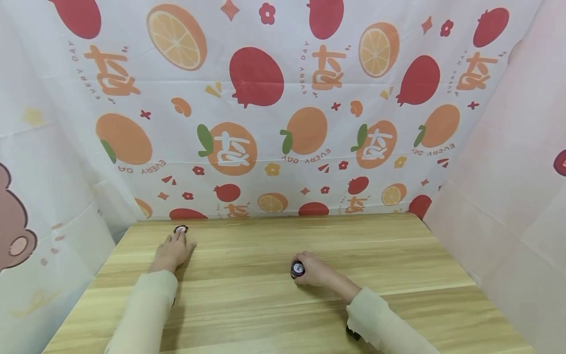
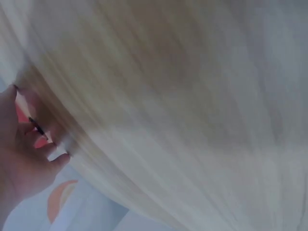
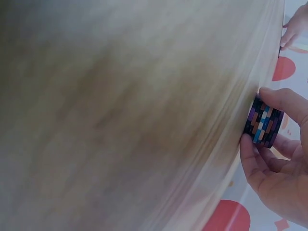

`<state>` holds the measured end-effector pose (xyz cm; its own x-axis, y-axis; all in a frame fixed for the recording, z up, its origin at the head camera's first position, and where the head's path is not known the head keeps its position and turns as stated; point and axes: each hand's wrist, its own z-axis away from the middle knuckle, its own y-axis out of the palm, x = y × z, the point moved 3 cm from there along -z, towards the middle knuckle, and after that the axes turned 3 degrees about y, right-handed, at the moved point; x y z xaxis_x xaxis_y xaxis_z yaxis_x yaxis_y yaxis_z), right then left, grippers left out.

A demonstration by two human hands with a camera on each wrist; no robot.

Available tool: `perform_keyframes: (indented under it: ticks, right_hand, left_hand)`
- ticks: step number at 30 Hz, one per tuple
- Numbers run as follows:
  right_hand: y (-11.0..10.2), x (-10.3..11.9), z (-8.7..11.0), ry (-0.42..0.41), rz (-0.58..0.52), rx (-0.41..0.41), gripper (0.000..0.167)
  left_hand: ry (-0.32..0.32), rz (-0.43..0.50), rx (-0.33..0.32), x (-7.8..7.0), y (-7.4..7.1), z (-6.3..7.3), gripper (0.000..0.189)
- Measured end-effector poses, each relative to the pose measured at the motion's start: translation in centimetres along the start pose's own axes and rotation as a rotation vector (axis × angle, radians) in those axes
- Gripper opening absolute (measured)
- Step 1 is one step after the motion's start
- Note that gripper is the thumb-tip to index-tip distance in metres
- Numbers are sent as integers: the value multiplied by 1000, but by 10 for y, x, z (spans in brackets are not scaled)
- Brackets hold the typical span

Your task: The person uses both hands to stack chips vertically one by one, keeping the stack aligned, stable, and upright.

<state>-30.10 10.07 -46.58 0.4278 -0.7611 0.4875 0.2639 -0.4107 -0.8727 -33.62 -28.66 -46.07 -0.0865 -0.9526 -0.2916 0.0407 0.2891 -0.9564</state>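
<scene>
Near the back left corner of the table, a dark-edged poker chip (image 1: 181,229) with a white centre lies flat. My left hand (image 1: 173,250) reaches over to it, its extended fingertips right at the chip's near edge. The left wrist view shows the chip edge-on as a thin dark line (image 2: 36,126) among spread fingers. Around the table's middle, my right hand (image 1: 313,269) grips a short stack of poker chips (image 1: 298,268) from the side. Thumb and fingers wrap the stack (image 3: 263,121), whose edges show black, purple, brown, blue and white blocks.
Both hands work over a light wood-grain table (image 1: 239,260). A white curtain with fruit prints (image 1: 265,132) hangs behind its back edge, and pale curtains close off both sides. Under the right sleeve a small black object (image 1: 352,333) shows.
</scene>
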Motion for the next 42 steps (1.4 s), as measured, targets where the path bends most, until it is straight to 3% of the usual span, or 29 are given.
perform_keyframes:
  ticks: [8,12,15,18,23,30,37,42]
  right_hand:
    - [0,-2,1,-10,-16,-11,39]
    - [-1,-1,1,-26,-16,-15,38]
    - [-2,0,1,-27,-12,-12,39]
    - [-2,1,1,-27,-14,-8,38]
    - [-3,2,3,-33,-15,-5,38]
    - [-4,4,4,-27,-25,-1,38]
    - [-2,3,4,-30,-11,3,39]
    - [-1,2,3,-29,-7,7,39]
  left_hand:
    - [85,-98,-158,-10,4,-15,34]
    - [84,-59,-205,-9,4,-19,30]
    - [88,2,-196,-9,4,-18,33]
    - [104,38,-144,-11,4,-16,31]
    - [135,6,-96,-16,1,-16,20]
    - [167,-38,-139,-16,-2,-19,8]
    - [135,-10,-169,-14,-5,-15,17]
    - [170,-20,-180,-20,-7,-15,20]
